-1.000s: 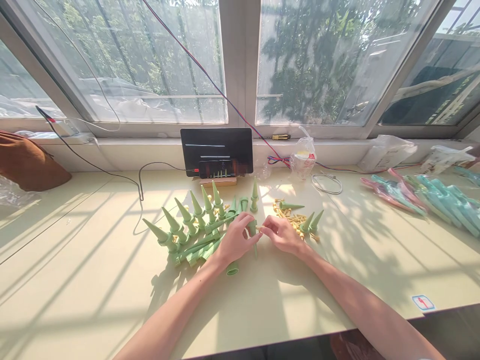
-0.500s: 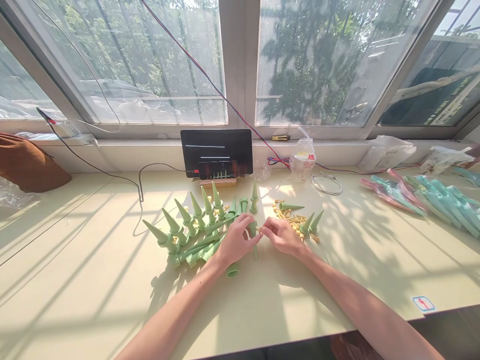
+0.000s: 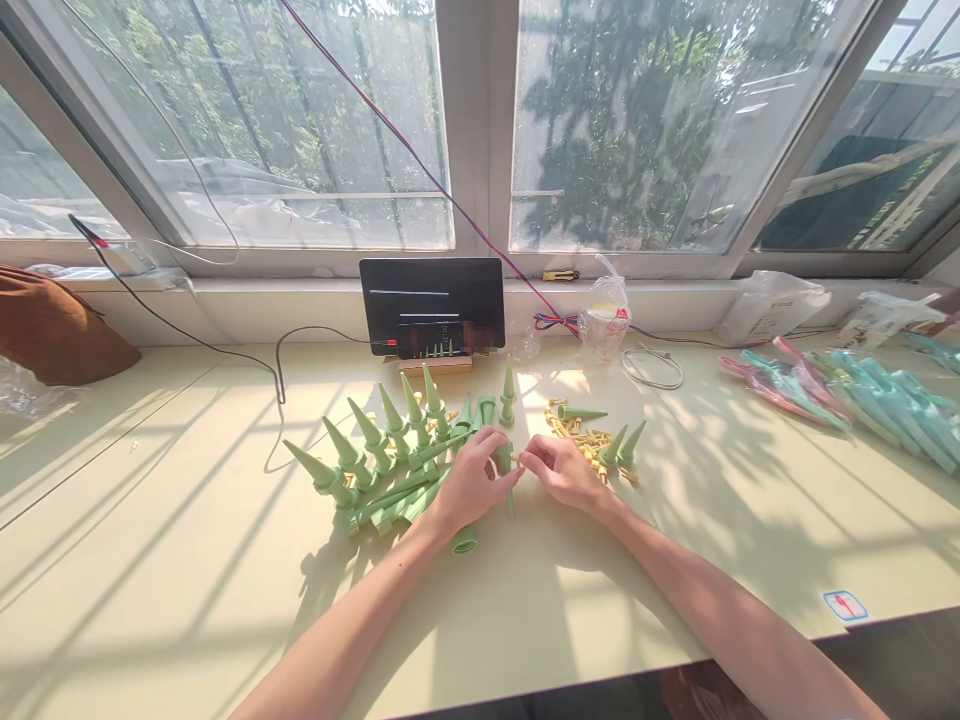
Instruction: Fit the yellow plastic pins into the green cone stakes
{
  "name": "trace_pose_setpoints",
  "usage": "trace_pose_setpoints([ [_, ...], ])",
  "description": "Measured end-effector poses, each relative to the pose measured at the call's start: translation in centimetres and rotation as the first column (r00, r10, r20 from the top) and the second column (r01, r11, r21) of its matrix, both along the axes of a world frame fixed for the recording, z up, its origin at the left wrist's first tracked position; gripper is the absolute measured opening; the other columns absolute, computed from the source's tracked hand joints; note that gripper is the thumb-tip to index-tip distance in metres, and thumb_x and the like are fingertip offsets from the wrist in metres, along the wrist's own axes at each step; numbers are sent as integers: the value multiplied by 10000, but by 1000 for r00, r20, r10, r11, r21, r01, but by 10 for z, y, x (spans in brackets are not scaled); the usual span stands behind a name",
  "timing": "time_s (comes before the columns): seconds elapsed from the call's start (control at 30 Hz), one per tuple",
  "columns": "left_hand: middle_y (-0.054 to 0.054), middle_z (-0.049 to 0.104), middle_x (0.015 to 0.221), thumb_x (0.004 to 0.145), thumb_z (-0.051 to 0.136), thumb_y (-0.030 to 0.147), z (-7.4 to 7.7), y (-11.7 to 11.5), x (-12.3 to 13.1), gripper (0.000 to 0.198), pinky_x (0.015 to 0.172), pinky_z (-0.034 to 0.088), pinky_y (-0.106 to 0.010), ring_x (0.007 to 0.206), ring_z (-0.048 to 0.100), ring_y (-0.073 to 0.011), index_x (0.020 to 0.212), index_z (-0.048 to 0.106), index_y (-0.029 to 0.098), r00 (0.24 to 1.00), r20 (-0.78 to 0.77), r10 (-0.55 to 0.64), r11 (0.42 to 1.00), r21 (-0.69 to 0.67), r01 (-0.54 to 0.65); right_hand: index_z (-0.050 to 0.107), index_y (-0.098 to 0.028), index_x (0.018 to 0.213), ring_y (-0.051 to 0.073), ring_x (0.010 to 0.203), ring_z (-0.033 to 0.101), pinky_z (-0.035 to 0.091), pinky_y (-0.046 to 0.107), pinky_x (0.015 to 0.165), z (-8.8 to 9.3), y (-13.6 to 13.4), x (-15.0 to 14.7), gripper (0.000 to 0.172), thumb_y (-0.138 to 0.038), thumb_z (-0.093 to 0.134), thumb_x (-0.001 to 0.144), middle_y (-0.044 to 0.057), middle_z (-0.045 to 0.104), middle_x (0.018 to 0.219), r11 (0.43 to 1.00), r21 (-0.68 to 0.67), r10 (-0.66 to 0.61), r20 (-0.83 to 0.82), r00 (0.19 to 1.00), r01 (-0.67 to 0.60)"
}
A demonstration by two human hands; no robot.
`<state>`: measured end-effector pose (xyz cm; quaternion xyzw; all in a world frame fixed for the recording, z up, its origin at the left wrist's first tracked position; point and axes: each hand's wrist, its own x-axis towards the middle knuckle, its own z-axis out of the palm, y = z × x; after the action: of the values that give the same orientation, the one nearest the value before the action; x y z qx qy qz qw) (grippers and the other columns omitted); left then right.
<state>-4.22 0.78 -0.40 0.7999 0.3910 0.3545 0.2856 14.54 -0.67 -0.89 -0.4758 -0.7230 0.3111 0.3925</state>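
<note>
My left hand [image 3: 477, 474] is closed around a green plastic spike [image 3: 505, 460], its pointed end toward me. Close on its right, my right hand [image 3: 561, 468] pinches a small yellow plastic piece [image 3: 517, 459] against the spike's side; whether it sits in a hole I cannot tell. Left of my hands, several assembled green spikes [image 3: 373, 432] stand upright in a slanting row. Loose green cones and tubes [image 3: 405, 498] lie in front of them. Beyond my hands stands one more upright spike [image 3: 508, 395]. A heap of small yellow pieces [image 3: 591, 440] lies behind my right hand.
Two green cones [image 3: 622, 445] stand beside the yellow heap and another lies on it. A tablet with a phone [image 3: 431, 305] leans at the back. A bagged cup [image 3: 606, 318], a coiled cable [image 3: 652, 368] and bagged pastel parts [image 3: 862, 400] are farther right on the table.
The view has shifted very slightly. Both hands stay in place, with the yellow piece still held at the green spike.
</note>
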Motion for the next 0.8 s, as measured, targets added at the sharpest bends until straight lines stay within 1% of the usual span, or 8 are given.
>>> trace_pose_setpoints([
  [0.1,-36,554,1031,833,636,295,-1,1,0,173,515,488,-226,566,552,-60,952,561,194,1000,8,13,1000,7,-13,574,-192,720,120,572,472,371,255,556,-1,1,0,261,-341,528,929,-9,582,659,1000,7,2,-2,1000,-2],
  [0.2,-37,549,1028,826,646,302,0,1,0,191,523,501,-230,594,563,-70,963,563,197,1000,17,6,1000,-7,-6,535,-197,677,126,562,462,373,261,569,-2,2,0,361,-366,436,981,-18,522,600,999,21,-29,17,999,29],
  [0.3,-37,544,1032,832,643,315,1,0,1,201,517,507,-230,599,563,-71,975,563,200,999,41,-4,1000,-26,5,567,-204,739,134,566,493,400,262,591,-1,3,3,403,-384,340,1019,-17,519,590,999,12,-42,-3,999,42],
  [0.43,-37,542,1015,830,648,344,1,1,1,218,490,503,-227,589,567,-72,967,564,197,998,69,-5,1000,-27,7,588,-205,781,143,588,533,418,258,591,0,3,6,385,-411,362,1016,-5,550,611,1000,7,-20,-20,1000,20],
  [0.63,-31,545,998,820,659,348,1,2,1,230,482,508,-219,589,571,-70,967,573,194,996,84,7,999,-32,-5,641,-194,871,147,633,560,432,258,619,2,3,6,380,-409,363,1016,6,592,656,999,3,44,34,998,-44],
  [0.73,-30,553,995,819,659,345,2,2,1,222,486,513,-220,583,572,-69,958,578,193,996,83,15,999,-32,-13,636,-193,894,143,645,557,429,258,615,3,3,6,320,-397,412,998,17,627,737,997,8,76,53,996,-77],
  [0.8,-33,561,999,813,660,331,2,2,1,214,485,512,-217,584,578,-71,958,582,194,997,78,13,1000,-27,-11,627,-194,882,141,642,544,421,257,607,3,2,5,284,-382,441,985,16,624,747,996,18,83,74,994,-85],
])
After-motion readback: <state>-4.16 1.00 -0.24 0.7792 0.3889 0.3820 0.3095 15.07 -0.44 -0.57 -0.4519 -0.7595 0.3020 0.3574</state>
